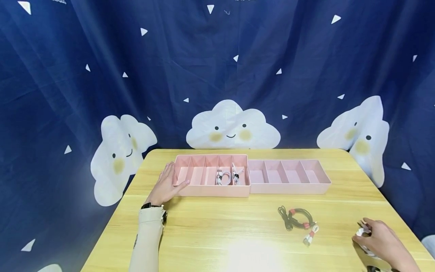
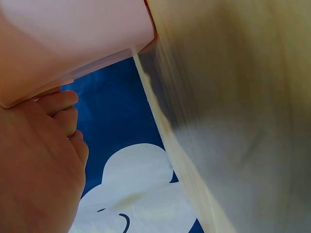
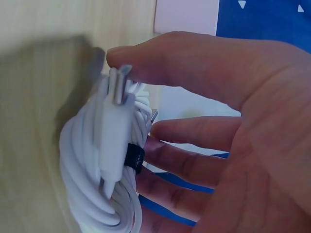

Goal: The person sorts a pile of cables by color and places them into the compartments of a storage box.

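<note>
My left hand [image 1: 166,187] rests against the left end of a pink divided box [image 1: 214,191]. Its thumb lies along the front rim and its fingers along the outer left side; the left wrist view shows them beside the pink wall [image 2: 82,34]. At the table's right, my right hand [image 1: 385,240] holds a coiled white cable [image 1: 363,231] between thumb and fingers. Close up, the cable [image 3: 92,160] has a black tie [image 3: 134,158] and a metal plug [image 3: 120,86]. Two bundled white cables [image 1: 224,177] [image 1: 236,176] lie in the box's two rightmost compartments.
A paler pink divided box [image 1: 289,188] adjoins the first box's right end. Nearer on the wooden table [image 1: 204,226] lie a thin black cable [image 1: 284,218], a thicker black cable with red ties [image 1: 307,214] and a short white cable [image 1: 310,235]. A blue curtain [image 1: 217,75] hangs behind.
</note>
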`<state>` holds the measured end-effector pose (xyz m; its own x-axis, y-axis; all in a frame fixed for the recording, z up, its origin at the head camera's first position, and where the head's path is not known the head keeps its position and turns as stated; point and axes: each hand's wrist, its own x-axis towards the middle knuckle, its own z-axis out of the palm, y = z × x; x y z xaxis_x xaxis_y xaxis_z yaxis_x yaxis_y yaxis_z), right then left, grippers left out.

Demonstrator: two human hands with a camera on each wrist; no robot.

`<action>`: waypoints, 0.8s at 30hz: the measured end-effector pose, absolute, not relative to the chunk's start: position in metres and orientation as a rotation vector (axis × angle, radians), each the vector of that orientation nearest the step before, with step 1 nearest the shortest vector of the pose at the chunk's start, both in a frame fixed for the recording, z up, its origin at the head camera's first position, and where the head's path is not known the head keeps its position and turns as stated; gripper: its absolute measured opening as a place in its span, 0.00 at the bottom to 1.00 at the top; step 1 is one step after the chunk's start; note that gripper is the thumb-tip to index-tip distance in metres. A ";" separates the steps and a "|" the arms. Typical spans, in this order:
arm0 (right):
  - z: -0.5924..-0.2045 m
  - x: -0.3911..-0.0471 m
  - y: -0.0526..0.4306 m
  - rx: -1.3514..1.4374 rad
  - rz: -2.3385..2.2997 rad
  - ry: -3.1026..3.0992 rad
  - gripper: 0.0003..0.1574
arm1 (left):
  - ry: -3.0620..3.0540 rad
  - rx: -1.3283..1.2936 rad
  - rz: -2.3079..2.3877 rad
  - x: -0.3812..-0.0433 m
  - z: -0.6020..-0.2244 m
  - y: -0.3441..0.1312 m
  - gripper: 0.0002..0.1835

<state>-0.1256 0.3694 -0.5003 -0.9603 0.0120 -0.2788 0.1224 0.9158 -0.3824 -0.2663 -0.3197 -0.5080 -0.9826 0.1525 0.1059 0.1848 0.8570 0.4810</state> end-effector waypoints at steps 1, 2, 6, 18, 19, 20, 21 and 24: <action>-0.499 -0.126 0.368 0.093 -0.586 2.806 0.53 | -2.965 -0.273 -0.775 -0.267 -0.508 -0.320 0.64; -0.499 -0.125 0.368 0.083 -0.590 2.805 0.52 | -2.966 -0.275 -0.772 -0.267 -0.508 -0.320 0.64; -0.496 -0.126 0.364 0.057 -0.592 2.816 0.52 | -2.967 -0.279 -0.772 -0.267 -0.507 -0.319 0.63; -0.491 -0.133 0.348 0.010 -0.635 2.845 0.49 | -2.970 -0.276 -0.780 -0.268 -0.505 -0.318 0.64; -0.491 -0.135 0.347 0.005 -0.642 2.846 0.49 | -2.971 -0.273 -0.779 -0.268 -0.506 -0.318 0.64; -0.490 -0.136 0.345 -0.002 -0.647 2.849 0.48 | -2.969 -0.272 -0.776 -0.268 -0.506 -0.318 0.64; -0.489 -0.137 0.344 -0.009 -0.657 2.851 0.48 | -2.969 -0.269 -0.774 -0.268 -0.507 -0.319 0.64; -0.487 -0.139 0.340 -0.035 -0.669 2.865 0.49 | -2.969 -0.266 -0.771 -0.268 -0.508 -0.320 0.64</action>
<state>-0.1390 0.3404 -0.4871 -0.9799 -0.0682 -0.1872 0.0218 0.8974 -0.4408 -0.2684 -0.3202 -0.5085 -0.9832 0.1505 0.1038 0.1820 0.8597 0.4772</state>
